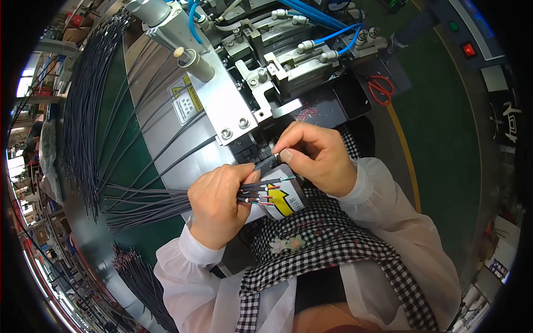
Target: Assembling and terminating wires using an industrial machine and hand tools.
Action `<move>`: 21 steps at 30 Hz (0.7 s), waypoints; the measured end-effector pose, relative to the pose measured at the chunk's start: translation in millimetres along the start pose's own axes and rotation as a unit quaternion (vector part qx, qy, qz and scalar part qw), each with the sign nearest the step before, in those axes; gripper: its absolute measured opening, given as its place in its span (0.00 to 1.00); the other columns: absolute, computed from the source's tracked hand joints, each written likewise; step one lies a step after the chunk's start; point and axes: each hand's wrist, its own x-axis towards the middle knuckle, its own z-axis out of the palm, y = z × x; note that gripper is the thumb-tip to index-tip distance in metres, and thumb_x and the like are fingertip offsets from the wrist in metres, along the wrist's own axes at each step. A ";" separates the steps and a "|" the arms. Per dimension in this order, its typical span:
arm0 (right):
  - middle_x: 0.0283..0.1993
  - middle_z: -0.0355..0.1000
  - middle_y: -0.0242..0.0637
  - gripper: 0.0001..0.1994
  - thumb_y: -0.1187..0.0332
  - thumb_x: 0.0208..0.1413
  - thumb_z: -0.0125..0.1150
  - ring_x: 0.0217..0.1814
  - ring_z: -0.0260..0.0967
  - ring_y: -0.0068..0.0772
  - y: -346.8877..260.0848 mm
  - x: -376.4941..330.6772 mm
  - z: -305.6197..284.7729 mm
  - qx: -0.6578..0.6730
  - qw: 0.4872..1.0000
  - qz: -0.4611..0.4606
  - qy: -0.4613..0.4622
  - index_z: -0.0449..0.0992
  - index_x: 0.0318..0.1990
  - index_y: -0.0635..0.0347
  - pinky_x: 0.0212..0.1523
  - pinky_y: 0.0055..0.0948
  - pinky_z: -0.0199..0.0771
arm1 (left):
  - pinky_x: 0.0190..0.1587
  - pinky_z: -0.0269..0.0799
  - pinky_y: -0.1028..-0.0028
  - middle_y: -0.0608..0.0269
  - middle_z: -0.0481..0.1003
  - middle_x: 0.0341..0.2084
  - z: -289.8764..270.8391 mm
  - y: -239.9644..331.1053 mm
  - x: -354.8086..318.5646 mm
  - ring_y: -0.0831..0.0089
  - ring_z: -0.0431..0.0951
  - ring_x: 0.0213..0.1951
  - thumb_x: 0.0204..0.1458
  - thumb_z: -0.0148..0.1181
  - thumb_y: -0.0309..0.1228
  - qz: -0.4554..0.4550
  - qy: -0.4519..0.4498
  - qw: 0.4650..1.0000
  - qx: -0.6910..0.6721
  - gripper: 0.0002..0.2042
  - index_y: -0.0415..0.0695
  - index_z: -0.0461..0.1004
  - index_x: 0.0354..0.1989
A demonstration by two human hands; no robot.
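My left hand (214, 201) is closed around a small bundle of dark grey cables (152, 205). Their stripped ends, with short coloured wires (265, 195), poke out on the right side of the fist. One cable (267, 162) runs from its thumb and forefinger toward my right hand (322, 158), which pinches the tip between thumb and fingertips. The tip itself is mostly covered by those fingers. Both hands are just in front of the black tooling block (244, 149) of a bench machine (219, 100).
Blue air hoses (316, 16) cross the machine's top. Red-handled scissors (381, 89) lie beside a black bin (351, 95) and pink wire scraps (307, 112). Long cable bundles (83, 122) hang and lie at left, another (141, 283) lower left. A control box with a red switch (468, 50) stands upper right.
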 end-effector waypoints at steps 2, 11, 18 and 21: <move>0.36 0.71 0.32 0.05 0.80 0.54 0.55 0.35 0.67 0.16 -0.1 1.4 -0.6 0.029 0.999 0.028 -0.008 0.74 0.37 0.67 0.36 0.17 0.68 | 0.23 0.64 0.69 0.58 0.71 0.19 -1.0 0.5 0.6 0.62 0.71 0.19 0.44 0.66 0.21 0.004 -0.003 1.000 -0.015 0.09 0.39 0.72 0.31; 0.32 0.72 0.29 0.02 0.80 0.54 0.55 0.34 0.67 0.14 -8.8 6.0 -2.5 0.001 0.994 0.111 -0.013 0.73 0.34 0.66 0.34 0.16 0.67 | 0.21 0.62 0.68 0.60 0.71 0.18 -3.5 0.0 5.0 0.61 0.70 0.18 0.42 0.69 0.23 0.058 -0.002 0.993 0.098 0.09 0.41 0.72 0.28; 0.30 0.70 0.26 0.02 0.79 0.54 0.57 0.30 0.64 0.11 9.4 -0.4 10.9 0.074 0.992 0.080 0.066 0.73 0.34 0.65 0.31 0.14 0.64 | 0.21 0.62 0.68 0.61 0.71 0.18 7.9 7.6 2.2 0.62 0.71 0.19 0.41 0.68 0.22 0.033 -0.030 0.998 0.036 0.09 0.42 0.74 0.29; 0.29 0.69 0.24 0.02 0.79 0.53 0.58 0.29 0.61 0.09 11.2 -1.3 8.4 0.004 0.996 0.057 0.071 0.73 0.33 0.64 0.29 0.13 0.62 | 0.21 0.62 0.68 0.62 0.70 0.18 9.4 5.6 1.2 0.64 0.71 0.19 0.37 0.68 0.21 0.028 -0.039 0.998 0.043 0.12 0.43 0.75 0.32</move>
